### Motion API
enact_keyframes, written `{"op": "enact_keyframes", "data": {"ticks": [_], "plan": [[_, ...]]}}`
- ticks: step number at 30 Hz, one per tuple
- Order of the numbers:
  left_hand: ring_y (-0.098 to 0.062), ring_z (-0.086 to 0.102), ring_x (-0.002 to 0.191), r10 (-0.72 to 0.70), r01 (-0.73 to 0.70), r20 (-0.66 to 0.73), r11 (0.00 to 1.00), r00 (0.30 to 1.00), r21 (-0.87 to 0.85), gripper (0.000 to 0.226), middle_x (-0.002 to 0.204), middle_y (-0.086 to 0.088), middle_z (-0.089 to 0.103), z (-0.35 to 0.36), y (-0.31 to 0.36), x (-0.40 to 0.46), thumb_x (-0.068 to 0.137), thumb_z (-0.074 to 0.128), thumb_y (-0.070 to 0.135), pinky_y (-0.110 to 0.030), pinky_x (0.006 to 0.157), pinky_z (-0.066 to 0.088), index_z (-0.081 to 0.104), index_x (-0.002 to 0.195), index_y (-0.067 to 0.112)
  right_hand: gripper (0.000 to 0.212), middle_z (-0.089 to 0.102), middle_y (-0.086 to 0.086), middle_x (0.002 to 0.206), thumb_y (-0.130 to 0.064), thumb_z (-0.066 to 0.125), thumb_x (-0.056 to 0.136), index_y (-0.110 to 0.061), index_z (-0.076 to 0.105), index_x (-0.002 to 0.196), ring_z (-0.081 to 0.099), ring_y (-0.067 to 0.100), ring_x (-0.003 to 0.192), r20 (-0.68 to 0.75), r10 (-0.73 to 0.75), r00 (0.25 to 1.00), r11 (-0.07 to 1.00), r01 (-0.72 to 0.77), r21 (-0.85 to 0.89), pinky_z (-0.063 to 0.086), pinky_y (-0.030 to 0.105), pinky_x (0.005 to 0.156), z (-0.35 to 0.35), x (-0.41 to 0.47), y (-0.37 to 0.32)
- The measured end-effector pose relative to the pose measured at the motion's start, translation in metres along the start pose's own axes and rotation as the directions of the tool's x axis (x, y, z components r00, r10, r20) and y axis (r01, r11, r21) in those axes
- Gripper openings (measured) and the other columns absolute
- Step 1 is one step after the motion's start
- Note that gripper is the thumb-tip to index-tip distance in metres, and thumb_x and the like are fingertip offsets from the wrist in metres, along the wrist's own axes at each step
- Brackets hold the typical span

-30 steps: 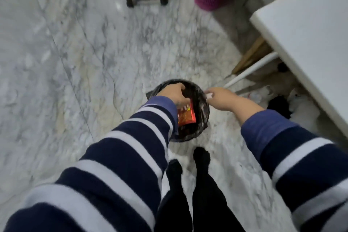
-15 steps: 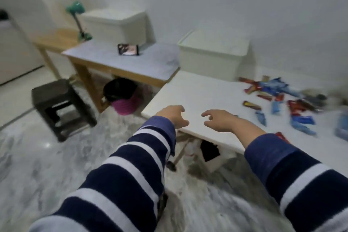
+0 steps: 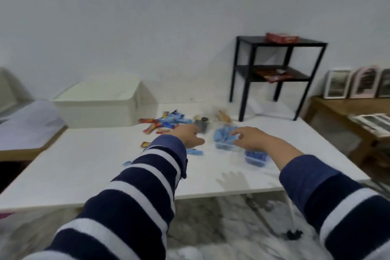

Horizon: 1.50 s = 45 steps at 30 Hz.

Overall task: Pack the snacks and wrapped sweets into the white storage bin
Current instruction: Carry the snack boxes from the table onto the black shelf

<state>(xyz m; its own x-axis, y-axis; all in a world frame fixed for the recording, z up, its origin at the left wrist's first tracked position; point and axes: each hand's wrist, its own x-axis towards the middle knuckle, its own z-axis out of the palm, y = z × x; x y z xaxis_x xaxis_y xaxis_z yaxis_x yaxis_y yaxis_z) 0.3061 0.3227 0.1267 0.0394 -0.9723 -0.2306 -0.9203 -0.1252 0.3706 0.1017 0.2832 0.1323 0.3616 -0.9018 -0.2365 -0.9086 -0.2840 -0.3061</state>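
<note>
Bin [image 3: 99, 105] sits at back-left of the white table [image 3: 84, 167], vs the wall, lid on. Snacks [image 3: 163, 123] in a loose pile just right of it: red/orange + blue wrappers, blurry, can't read labels. A few strays nearer me: a red one [image 3: 145, 144] by my L sleeve, blue ones [image 3: 195, 151] below my L hand, a small blue one [image 3: 127, 163] at the sleeve edge.

L hand [image 3: 191, 137] out over the table, fingers loose, holding nothing. R hand [image 3: 250, 137] also empty, fingers curled half-open, over a clear tub of blue sweets [image 3: 223, 138]; can't tell if touching. 2nd tub [image 3: 256, 157] w/ dark blue contents just under my R wrist.

Behind the hands: grey cup-like thing [image 3: 203, 123], tan item [image 3: 224, 116], both too blurred to ID. Black shelf unit [image 3: 274, 74] stands on table back-right, red box [image 3: 281, 37] on top, packets on its lower shelf. Wooden bench [image 3: 337, 110] w/ frames far right.
</note>
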Motion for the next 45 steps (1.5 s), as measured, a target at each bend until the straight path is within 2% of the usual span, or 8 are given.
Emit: {"op": "enact_keyframes", "data": {"ticks": [3, 10, 14, 23, 26, 32, 37, 45], "plan": [[-0.023, 0.053, 0.113, 0.069, -0.070, -0.045, 0.997, 0.997, -0.024, 0.045, 0.133, -0.003, 0.054, 0.001, 0.061, 0.032, 0.087, 0.056, 0.039, -0.030, 0.096, 0.042, 0.053, 0.127, 0.020, 0.041, 0.045, 0.006, 0.144, -0.028, 0.049, 0.097, -0.025, 0.047, 0.137, 0.049, 0.024, 0.126, -0.049, 0.070, 0.996, 0.995, -0.066, 0.080, 0.037, 0.026, 0.099, -0.031, 0.001, 0.062], [-0.021, 0.053, 0.119, 0.179, -0.183, -0.048, 0.979, 0.983, -0.091, 0.046, 0.134, -0.002, 0.053, -0.011, 0.158, 0.103, 0.089, 0.059, 0.034, -0.029, 0.099, 0.040, 0.049, 0.132, 0.021, 0.039, 0.041, 0.003, 0.148, -0.027, 0.047, 0.098, -0.025, 0.048, 0.137, 0.041, 0.023, 0.134, -0.125, 0.124, 0.984, 0.981, -0.102, 0.165, 0.034, 0.028, 0.106, -0.084, 0.025, 0.148], [-0.021, 0.050, 0.123, 0.292, -0.299, -0.146, 0.954, 0.945, -0.022, 0.044, 0.136, -0.003, 0.052, -0.038, 0.195, 0.153, 0.092, 0.056, 0.029, -0.029, 0.101, 0.039, 0.050, 0.134, 0.019, 0.039, 0.043, 0.004, 0.147, -0.025, 0.047, 0.098, -0.025, 0.047, 0.138, 0.042, 0.024, 0.133, -0.156, 0.146, 0.977, 0.976, -0.117, 0.183, 0.036, 0.028, 0.105, -0.103, 0.060, 0.180], [-0.018, 0.044, 0.127, 0.507, -0.531, -0.434, 0.844, 0.745, 0.075, 0.040, 0.139, 0.001, 0.045, -0.108, 0.267, 0.300, 0.091, 0.055, 0.021, -0.027, 0.100, 0.036, 0.050, 0.130, 0.025, 0.043, 0.051, 0.007, 0.138, -0.024, 0.048, 0.097, -0.029, 0.042, 0.139, 0.055, 0.024, 0.115, -0.228, 0.224, 0.948, 0.935, -0.144, 0.323, 0.046, 0.028, 0.096, -0.154, 0.181, 0.235], [-0.017, 0.039, 0.130, 0.549, -0.563, -0.503, 0.814, 0.667, 0.142, 0.041, 0.141, 0.004, 0.040, -0.115, 0.287, 0.344, 0.090, 0.056, 0.020, -0.033, 0.105, 0.037, 0.049, 0.129, 0.030, 0.046, 0.050, 0.007, 0.139, -0.024, 0.049, 0.097, -0.032, 0.037, 0.141, 0.055, 0.023, 0.115, -0.257, 0.246, 0.935, 0.902, -0.124, 0.414, 0.045, 0.024, 0.088, -0.161, 0.219, 0.248], [-0.020, 0.029, 0.138, 0.579, -0.542, -0.562, 0.800, 0.590, 0.256, 0.051, 0.148, 0.002, 0.032, -0.119, 0.316, 0.409, 0.089, 0.059, 0.019, -0.038, 0.109, 0.035, 0.043, 0.136, 0.032, 0.061, 0.051, 0.008, 0.141, -0.031, 0.047, 0.098, -0.033, 0.014, 0.149, 0.059, 0.024, 0.117, -0.315, 0.303, 0.899, 0.857, -0.113, 0.503, 0.050, 0.032, 0.096, -0.171, 0.293, 0.260], [-0.024, 0.026, 0.140, 0.627, -0.477, -0.591, 0.776, 0.508, 0.413, 0.047, 0.151, -0.004, 0.031, -0.116, 0.331, 0.441, 0.092, 0.058, 0.019, -0.042, 0.115, 0.027, 0.049, 0.136, 0.030, 0.067, 0.042, 0.004, 0.147, -0.034, 0.050, 0.097, -0.039, 0.007, 0.149, 0.053, 0.027, 0.125, -0.291, 0.338, 0.895, 0.688, -0.024, 0.725, 0.050, 0.041, 0.100, -0.172, 0.339, 0.267], [-0.031, 0.051, 0.124, 0.664, -0.327, -0.598, 0.745, 0.450, 0.582, 0.045, 0.136, -0.009, 0.054, -0.110, 0.342, 0.470, 0.089, 0.063, 0.011, -0.046, 0.096, 0.049, 0.056, 0.131, 0.026, 0.066, 0.037, 0.009, 0.144, -0.008, 0.057, 0.093, -0.039, 0.026, 0.142, 0.045, 0.035, 0.128, -0.088, 0.366, 0.927, 0.188, 0.019, 0.982, 0.048, 0.053, 0.097, -0.175, 0.386, 0.278]]}}
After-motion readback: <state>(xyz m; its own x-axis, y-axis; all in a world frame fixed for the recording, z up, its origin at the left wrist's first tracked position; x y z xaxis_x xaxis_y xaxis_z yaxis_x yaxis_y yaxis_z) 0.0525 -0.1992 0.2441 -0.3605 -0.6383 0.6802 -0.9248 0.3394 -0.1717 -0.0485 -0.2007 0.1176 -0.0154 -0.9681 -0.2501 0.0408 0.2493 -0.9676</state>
